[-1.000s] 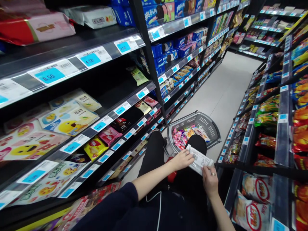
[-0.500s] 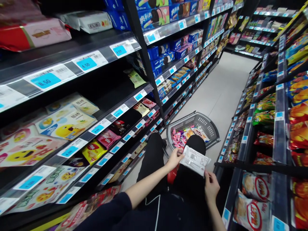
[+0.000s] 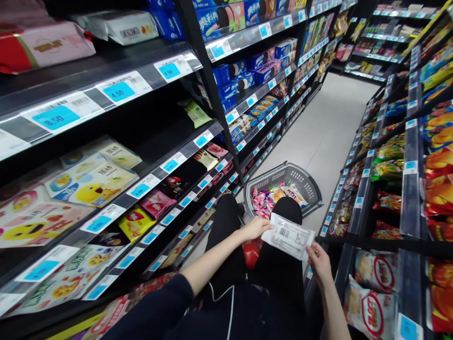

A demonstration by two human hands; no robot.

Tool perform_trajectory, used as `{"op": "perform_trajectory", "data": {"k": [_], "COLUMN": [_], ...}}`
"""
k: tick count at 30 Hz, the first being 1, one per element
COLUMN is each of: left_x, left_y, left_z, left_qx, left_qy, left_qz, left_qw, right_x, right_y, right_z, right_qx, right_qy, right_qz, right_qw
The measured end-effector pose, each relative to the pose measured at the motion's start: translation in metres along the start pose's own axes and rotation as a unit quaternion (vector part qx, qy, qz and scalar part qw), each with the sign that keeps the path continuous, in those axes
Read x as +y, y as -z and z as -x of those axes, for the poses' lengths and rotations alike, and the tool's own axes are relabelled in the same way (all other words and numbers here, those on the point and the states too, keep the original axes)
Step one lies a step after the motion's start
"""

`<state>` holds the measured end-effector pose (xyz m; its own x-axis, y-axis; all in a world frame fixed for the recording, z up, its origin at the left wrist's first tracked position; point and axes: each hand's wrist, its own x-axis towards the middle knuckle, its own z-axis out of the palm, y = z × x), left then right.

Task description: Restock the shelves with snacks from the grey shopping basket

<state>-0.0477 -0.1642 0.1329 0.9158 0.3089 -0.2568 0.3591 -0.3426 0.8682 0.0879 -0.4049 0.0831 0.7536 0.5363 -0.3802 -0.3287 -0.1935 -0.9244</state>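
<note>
A white snack packet (image 3: pixel 289 237) with a barcode and small print faces up above my right thigh. My left hand (image 3: pixel 256 228) is closed on its left edge. At the packet's right end, my right hand (image 3: pixel 319 259) pinches the lower corner between thumb and fingers. Just beyond my knees stands a grey shopping basket (image 3: pixel 307 182) on the floor. Colourful snack packs (image 3: pixel 266 198) lie inside it, partly hidden behind my right knee.
Shelves of biscuits and snacks with price labels (image 3: pixel 120 89) rise close on my left. On my right are racks of bagged snacks (image 3: pixel 371 307). A pale floor aisle (image 3: pixel 329 113) runs ahead to more shelves (image 3: pixel 385 47). Something red (image 3: pixel 252 252) shows between my legs.
My right hand has moved up and slightly right with the packet's right end. The packet looks flatter and more squarely turned to me. The basket has stayed put.
</note>
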Motion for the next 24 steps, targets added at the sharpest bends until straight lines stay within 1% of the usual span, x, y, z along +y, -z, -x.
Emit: {"op": "perform_trajectory", "data": {"k": [1,3,5,7,8,9,12,13,15,17,19,20,22,24], "left_x": [0.007,0.020,0.027,0.025,0.022,0.017,0.003,0.000,-0.005,-0.008,-0.012,-0.014,-0.019,-0.021], "left_y": [0.006,0.016,0.021,0.019,0.015,0.009,-0.012,-0.019,-0.033,-0.044,-0.054,-0.058,-0.064,-0.068], "left_z": [0.002,0.007,0.011,0.013,0.014,0.014,0.015,0.015,0.015,0.014,0.012,0.010,0.006,0.004], "left_qx": [0.001,-0.008,-0.034,-0.046,-0.041,-0.025,0.042,0.061,0.092,0.126,0.174,0.193,0.201,0.186], "left_qy": [-0.026,-0.058,-0.084,-0.096,-0.086,-0.061,0.039,0.058,0.073,0.090,0.116,0.125,0.131,0.128], "left_qz": [-0.041,-0.061,-0.037,-0.003,0.018,0.043,0.133,0.161,0.209,0.235,0.202,0.167,0.092,0.043], "left_qw": [0.999,0.996,0.995,0.994,0.995,0.997,0.990,0.983,0.971,0.960,0.957,0.959,0.966,0.973], "right_x": [-0.004,-0.013,-0.021,-0.026,-0.028,-0.028,-0.024,-0.020,-0.010,0.001,0.009,0.011,0.011,0.010], "right_y": [0.002,0.005,0.007,0.009,0.009,0.008,0.003,0.001,-0.003,-0.004,-0.004,-0.004,-0.005,-0.007], "right_z": [-0.001,-0.003,-0.003,0.000,0.002,0.005,0.012,0.013,0.015,0.015,0.015,0.015,0.015,0.015], "right_qx": [0.001,0.019,0.031,0.032,0.028,0.026,0.027,0.032,0.050,0.067,0.073,0.072,0.063,0.052], "right_qy": [0.021,0.063,0.095,0.119,0.126,0.129,0.113,0.106,0.092,0.074,0.058,0.056,0.063,0.071], "right_qz": [0.019,0.041,0.053,0.077,0.095,0.116,0.152,0.148,0.116,0.073,0.068,0.091,0.162,0.217], "right_qw": [1.000,0.997,0.994,0.989,0.987,0.984,0.981,0.983,0.988,0.992,0.993,0.992,0.983,0.972]}}
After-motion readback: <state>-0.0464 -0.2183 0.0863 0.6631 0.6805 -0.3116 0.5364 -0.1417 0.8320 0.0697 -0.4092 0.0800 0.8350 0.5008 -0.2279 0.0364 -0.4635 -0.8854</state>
